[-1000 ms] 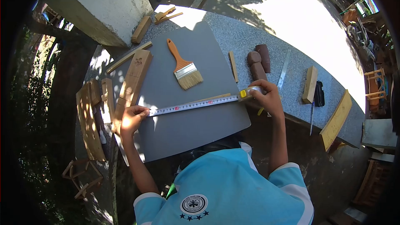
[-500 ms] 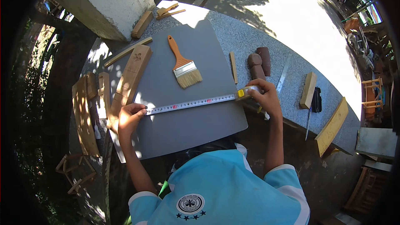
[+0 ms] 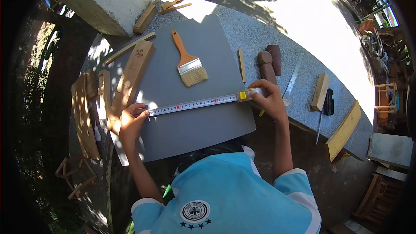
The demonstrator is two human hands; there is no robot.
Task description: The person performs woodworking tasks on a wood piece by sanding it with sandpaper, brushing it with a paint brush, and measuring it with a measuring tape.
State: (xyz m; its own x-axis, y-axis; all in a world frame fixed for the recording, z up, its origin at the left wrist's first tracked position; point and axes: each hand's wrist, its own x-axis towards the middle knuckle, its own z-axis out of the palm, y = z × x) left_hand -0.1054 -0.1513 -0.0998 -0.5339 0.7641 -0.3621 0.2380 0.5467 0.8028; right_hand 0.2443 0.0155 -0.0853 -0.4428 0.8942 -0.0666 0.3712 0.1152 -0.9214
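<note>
A tape measure (image 3: 195, 104) has its white blade stretched level across a grey board (image 3: 199, 132). My left hand (image 3: 131, 123) pinches the blade's end near the board's left side. The yellow-buttoned, clear case sits in the closed fingers of my right hand (image 3: 272, 102), close to the board's right edge. Above the blade, a wide paintbrush (image 3: 188, 63) with an orange handle and pale bristles lies on the board. A long wooden block (image 3: 132, 73) with a carved mark rests just beyond my left hand.
Behind my right hand lie a brown wooden mallet-like piece (image 3: 266, 64), a metal ruler (image 3: 294, 77) and a thin stick (image 3: 242, 66). Farther right are a wooden block (image 3: 320, 91) and a curved yellow board (image 3: 344, 130). Curved planks (image 3: 84, 117) lie left. A pillar (image 3: 115, 2) stands behind.
My right hand and the case have moved slightly left, so less blade shows between my hands. My left hand still pinches the end. The whole view has shifted a little.
</note>
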